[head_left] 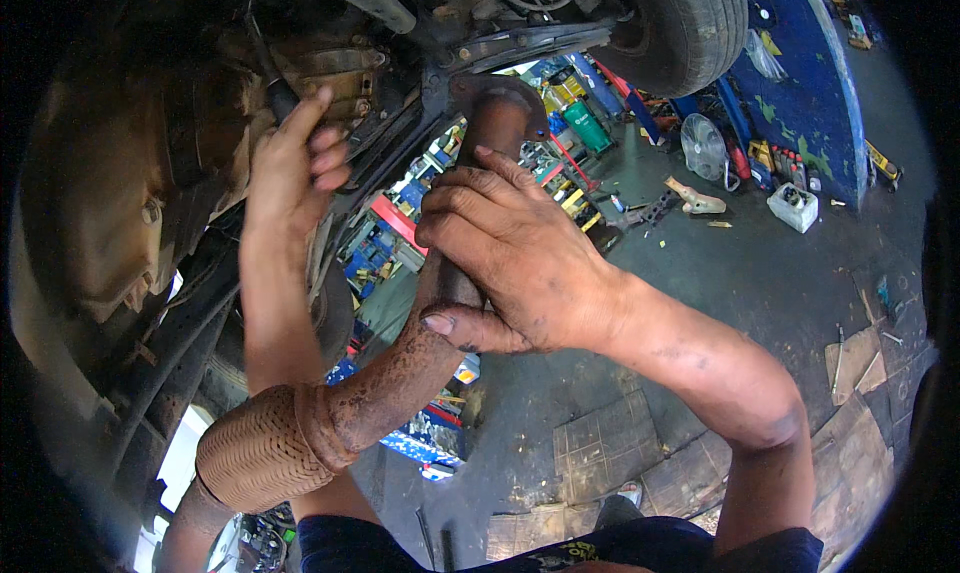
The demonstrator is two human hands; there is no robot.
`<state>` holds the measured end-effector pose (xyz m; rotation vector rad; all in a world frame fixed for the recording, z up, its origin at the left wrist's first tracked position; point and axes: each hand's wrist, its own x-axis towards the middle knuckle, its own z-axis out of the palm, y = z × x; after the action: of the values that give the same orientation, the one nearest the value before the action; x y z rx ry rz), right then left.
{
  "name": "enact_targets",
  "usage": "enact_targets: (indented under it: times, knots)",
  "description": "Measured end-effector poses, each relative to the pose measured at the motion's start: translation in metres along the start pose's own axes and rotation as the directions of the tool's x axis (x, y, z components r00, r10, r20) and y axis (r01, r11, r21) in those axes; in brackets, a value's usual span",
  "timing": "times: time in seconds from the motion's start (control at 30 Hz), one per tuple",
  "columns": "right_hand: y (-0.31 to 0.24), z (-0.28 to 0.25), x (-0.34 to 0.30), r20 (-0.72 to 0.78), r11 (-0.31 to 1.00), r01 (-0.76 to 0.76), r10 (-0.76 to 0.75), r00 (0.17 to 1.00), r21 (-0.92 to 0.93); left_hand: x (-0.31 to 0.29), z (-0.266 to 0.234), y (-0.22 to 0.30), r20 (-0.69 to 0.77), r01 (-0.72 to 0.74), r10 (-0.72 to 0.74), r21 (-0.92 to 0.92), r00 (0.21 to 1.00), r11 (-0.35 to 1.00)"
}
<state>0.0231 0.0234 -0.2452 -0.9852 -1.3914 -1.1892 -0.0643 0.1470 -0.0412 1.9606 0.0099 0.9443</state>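
Observation:
A rusty exhaust pipe (pixel 400 373) runs from a flange (pixel 530 108) at the top centre down to a braided flex section (pixel 262 451) at lower left. My right hand (pixel 520 258) is closed round the upper pipe, thumb on the near side. My left hand (pixel 300 158) is raised under the vehicle, closed on the black handle of a thin-shafted tool (pixel 283 98); its exact kind is hard to make out. The tool's shaft points up beside the tan, grimy underbody casing (pixel 120 193). The flex section hides part of my left forearm.
A tyre (pixel 680 33) hangs at the upper right, beside a blue lift post (pixel 810 83). On the dark floor are a fan (pixel 704 148), a white container (pixel 793 207), metal parts (pixel 695 198) and flattened cardboard (pixel 610 448). Dark frame members (pixel 180 373) lie left of my left arm.

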Motion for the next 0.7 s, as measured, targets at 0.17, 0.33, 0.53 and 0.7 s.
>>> enact_targets:
  times: [0.17,0.33,0.53,0.7]
  knots:
    - [-0.001,0.004,0.002,-0.077,0.999,0.04,-0.04,0.996,-0.003,0.009,-0.027,-0.004,0.127,-0.012,0.008,0.029,0.992,1.0]
    - [-0.002,0.003,0.008,-0.104,0.999,0.04,-0.039,0.994,0.011,0.022,0.032,-0.021,0.172,0.03,0.072,-0.524,0.982,0.851]
    - [-0.002,-0.007,-0.001,0.023,1.0,-0.01,0.01,1.0,0.009,0.029,0.098,-0.02,0.357,0.204,0.253,-0.854,0.899,0.479]
    - [-0.002,-0.003,-0.001,-0.019,1.0,0.013,-0.013,1.0,0.017,0.035,0.089,-0.02,0.366,0.196,0.281,-0.85,0.887,0.489]
